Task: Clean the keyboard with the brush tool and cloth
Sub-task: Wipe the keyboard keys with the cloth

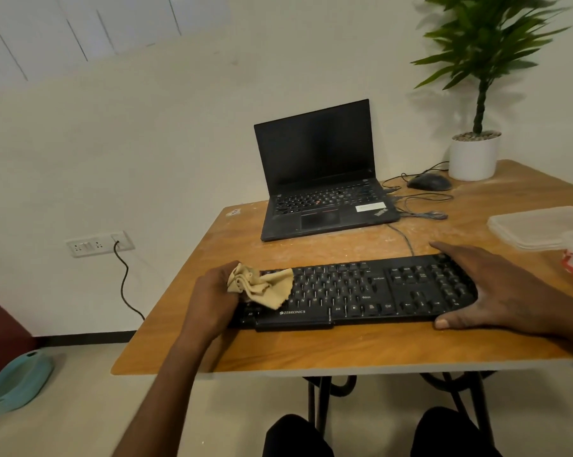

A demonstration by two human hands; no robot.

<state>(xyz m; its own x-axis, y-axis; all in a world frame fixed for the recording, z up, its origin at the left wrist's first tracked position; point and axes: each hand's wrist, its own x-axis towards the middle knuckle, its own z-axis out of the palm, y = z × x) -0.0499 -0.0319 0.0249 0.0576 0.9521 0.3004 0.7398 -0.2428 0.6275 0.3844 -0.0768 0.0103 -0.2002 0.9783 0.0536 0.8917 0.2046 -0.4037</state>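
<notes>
A black keyboard (354, 291) lies across the near part of the wooden table (311, 351). My left hand (214, 293) grips a crumpled tan cloth (262, 285) that rests on the keyboard's left end and covers the keys there. My right hand (496, 291) holds the keyboard's right end, with the thumb on the front edge and the fingers reaching over the back edge. No brush tool is in view.
An open black laptop (321, 179) stands behind the keyboard, with a mouse (429, 182) and loose cables to its right. A potted plant (474, 153) occupies the far right corner. Clear plastic containers (539, 227) sit at the right edge. The table's front edge is close to me.
</notes>
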